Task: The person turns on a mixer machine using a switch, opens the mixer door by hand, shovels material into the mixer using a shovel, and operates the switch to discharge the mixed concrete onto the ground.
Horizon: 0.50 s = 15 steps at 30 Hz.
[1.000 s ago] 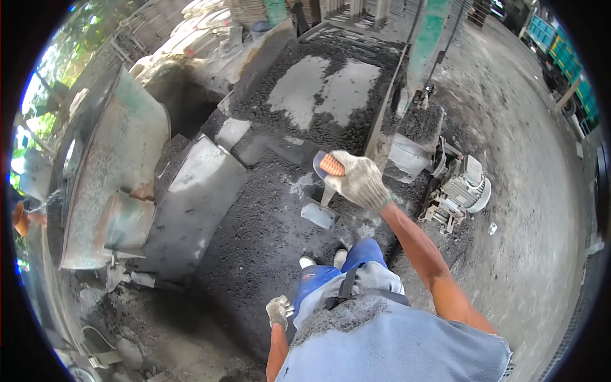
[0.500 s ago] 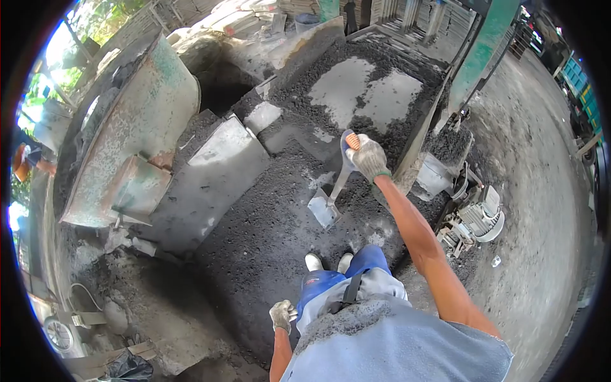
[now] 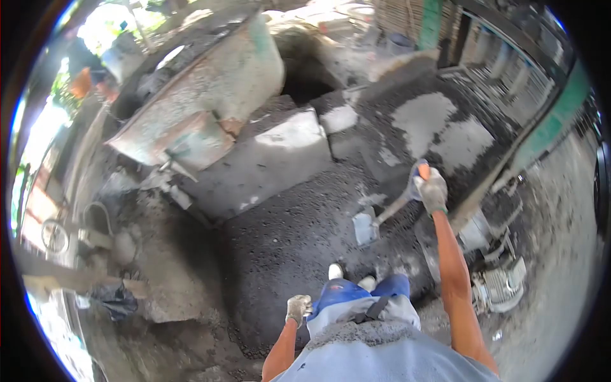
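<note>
My right hand (image 3: 433,190), in a grey work glove, grips the orange and blue handle of a shovel (image 3: 382,216). The shovel's grey blade rests tip-down in a pile of dark wet aggregate (image 3: 299,235) in front of my feet. My left hand (image 3: 297,309), also gloved, hangs by my left hip with fingers loosely curled and nothing in it. My white shoes and blue trousers stand at the near edge of the pile.
A rusty green mixer drum (image 3: 203,102) with a grey chute (image 3: 273,159) stands at the left. An electric motor (image 3: 503,286) sits at the right by a green frame (image 3: 547,127). A person in orange (image 3: 83,79) is far left. Muddy ground lies left.
The view has swung left and down. My right arm has stretched out further, keeping hold of the shovel, whose blade stays in the aggregate. The left hand stays by my hip.
</note>
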Motion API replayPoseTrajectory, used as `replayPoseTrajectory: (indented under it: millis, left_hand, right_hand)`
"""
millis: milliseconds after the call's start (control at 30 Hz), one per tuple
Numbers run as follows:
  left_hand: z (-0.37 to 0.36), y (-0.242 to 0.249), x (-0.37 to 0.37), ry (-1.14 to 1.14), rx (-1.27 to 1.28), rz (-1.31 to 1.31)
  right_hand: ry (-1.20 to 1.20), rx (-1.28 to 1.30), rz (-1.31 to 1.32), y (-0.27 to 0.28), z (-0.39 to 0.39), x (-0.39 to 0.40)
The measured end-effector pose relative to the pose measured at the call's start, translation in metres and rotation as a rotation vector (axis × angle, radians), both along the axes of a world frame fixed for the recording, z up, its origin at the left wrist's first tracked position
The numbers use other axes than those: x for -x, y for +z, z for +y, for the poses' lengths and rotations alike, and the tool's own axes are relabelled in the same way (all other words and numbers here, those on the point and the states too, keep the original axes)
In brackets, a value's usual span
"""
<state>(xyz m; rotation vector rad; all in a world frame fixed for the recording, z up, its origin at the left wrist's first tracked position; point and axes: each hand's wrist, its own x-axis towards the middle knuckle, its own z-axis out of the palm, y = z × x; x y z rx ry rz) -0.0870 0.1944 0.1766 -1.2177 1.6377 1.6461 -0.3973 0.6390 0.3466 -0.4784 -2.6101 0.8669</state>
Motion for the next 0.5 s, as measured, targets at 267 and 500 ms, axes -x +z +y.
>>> replayPoseTrajectory:
  millis: [267, 500]
  left_hand:
    - [-0.018, 0.005, 0.003, 0.015, -0.022, 0.008]
    - [-0.045, 0.008, 0.037, 0.055, -0.061, 0.051]
  right_hand:
    - [-0.009, -0.027, 0.022, 0.003, 0.000, -0.001]
    - [-0.032, -0.005, 0.059, 0.007, -0.007, 0.000]
